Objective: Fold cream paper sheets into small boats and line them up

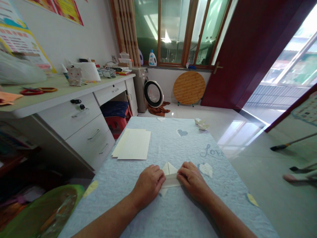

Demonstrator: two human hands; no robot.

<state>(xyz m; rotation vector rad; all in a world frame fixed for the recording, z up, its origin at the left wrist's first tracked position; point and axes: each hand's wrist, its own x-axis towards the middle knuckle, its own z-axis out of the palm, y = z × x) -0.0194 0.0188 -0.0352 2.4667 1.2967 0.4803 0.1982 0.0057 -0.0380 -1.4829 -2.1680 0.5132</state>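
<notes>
A partly folded piece of cream paper (pixel 169 174) lies on the light blue quilted table cover (pixel 173 145) in front of me, its pointed top sticking up between my hands. My left hand (pixel 148 185) presses on its left side with fingers curled and pinched on the paper. My right hand (pixel 192 180) pinches the right side the same way. A stack of flat cream sheets (pixel 132 143) lies to the upper left of my hands. Two small finished paper folds (pixel 201 124) sit near the far right edge of the cover.
A white desk with drawers (pixel 81 115) runs along the left, with scissors (pixel 37 90) and clutter on top. A red stool (pixel 116 124) stands under it. A washing machine (pixel 148 91), a round wooden board (pixel 189 87) and a dark red door (pixel 247 49) are beyond. Someone's foot (pixel 292 178) shows at right.
</notes>
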